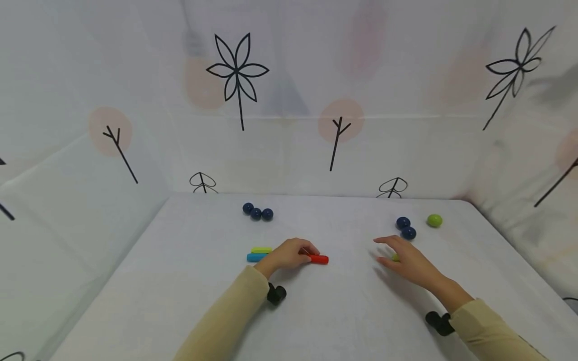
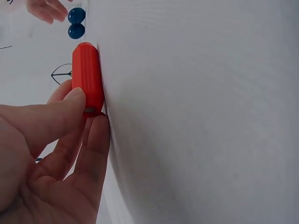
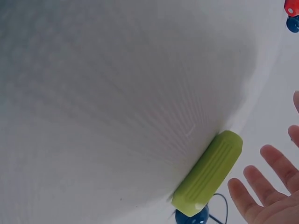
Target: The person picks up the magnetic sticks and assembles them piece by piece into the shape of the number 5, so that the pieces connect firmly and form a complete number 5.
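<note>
My left hand [image 1: 289, 253] pinches one end of a short red ribbed stick [image 1: 319, 259] between thumb and fingers, close over the white tabletop. In the left wrist view, the thumb lies along the side of the red stick [image 2: 86, 70]. A blue stick [image 1: 256, 257] and a yellow stick [image 1: 261, 249] lie side by side left of that hand. Held over the table on the right, my right hand [image 1: 408, 261] has its fingers spread with nothing in them. Beside its fingers is a green ribbed stick [image 3: 208, 173], mostly hidden by the hand in the head view.
Three dark blue balls [image 1: 256, 214] sit together at the back left. Two more blue balls [image 1: 408, 233] and a green ball [image 1: 435, 220] lie beyond my right hand. A white cloth with printed plants [image 1: 280, 160] hangs behind and around the table [image 1: 189, 301].
</note>
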`<state>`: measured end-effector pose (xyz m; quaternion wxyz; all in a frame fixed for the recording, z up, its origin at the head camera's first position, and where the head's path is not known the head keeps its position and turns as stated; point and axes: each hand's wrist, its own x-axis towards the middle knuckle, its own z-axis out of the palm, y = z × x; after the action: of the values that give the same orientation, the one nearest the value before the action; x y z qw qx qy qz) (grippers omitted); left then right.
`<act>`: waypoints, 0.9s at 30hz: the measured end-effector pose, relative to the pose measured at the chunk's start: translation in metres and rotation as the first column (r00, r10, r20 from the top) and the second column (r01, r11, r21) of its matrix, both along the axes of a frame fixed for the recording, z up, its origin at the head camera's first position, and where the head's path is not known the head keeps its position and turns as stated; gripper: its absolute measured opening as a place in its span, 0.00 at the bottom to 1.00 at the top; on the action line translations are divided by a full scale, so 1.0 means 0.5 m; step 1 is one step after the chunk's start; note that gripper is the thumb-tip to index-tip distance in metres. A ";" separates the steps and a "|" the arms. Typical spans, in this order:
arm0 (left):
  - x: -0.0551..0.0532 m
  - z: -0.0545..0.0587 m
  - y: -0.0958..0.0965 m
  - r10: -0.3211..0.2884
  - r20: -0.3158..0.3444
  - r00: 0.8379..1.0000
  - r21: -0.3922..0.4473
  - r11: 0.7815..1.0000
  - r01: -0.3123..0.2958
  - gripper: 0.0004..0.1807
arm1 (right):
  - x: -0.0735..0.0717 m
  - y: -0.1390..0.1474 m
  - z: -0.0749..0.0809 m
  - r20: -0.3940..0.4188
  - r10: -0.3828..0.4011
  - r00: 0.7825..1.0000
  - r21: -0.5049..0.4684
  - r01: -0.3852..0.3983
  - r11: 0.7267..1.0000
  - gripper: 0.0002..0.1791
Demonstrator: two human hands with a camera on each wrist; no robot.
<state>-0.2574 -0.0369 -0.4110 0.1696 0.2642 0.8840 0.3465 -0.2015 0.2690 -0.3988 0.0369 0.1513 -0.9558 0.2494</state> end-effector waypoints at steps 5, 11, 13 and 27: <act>-0.002 -0.002 0.000 0.004 0.008 1.000 -0.003 1.000 -0.004 0.12 | -0.002 0.003 0.002 0.002 -0.010 1.000 0.007 0.010 1.000 0.24; -0.006 -0.007 0.000 0.005 0.010 1.000 0.004 1.000 -0.005 0.12 | -0.005 0.013 0.006 0.009 -0.013 1.000 0.005 0.013 1.000 0.24; -0.007 -0.008 -0.001 0.010 0.015 1.000 0.005 1.000 -0.010 0.12 | -0.007 0.016 0.007 0.003 -0.011 1.000 0.006 0.011 1.000 0.24; -0.010 -0.011 0.001 0.028 0.043 0.999 0.005 1.000 -0.029 0.12 | -0.015 0.036 0.005 0.036 -0.044 0.998 0.013 0.043 0.999 0.26</act>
<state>-0.2626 -0.0364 -0.4166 0.1827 0.2446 0.8828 0.3571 -0.2089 0.2872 -0.3961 0.0239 0.1260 -0.9609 0.2454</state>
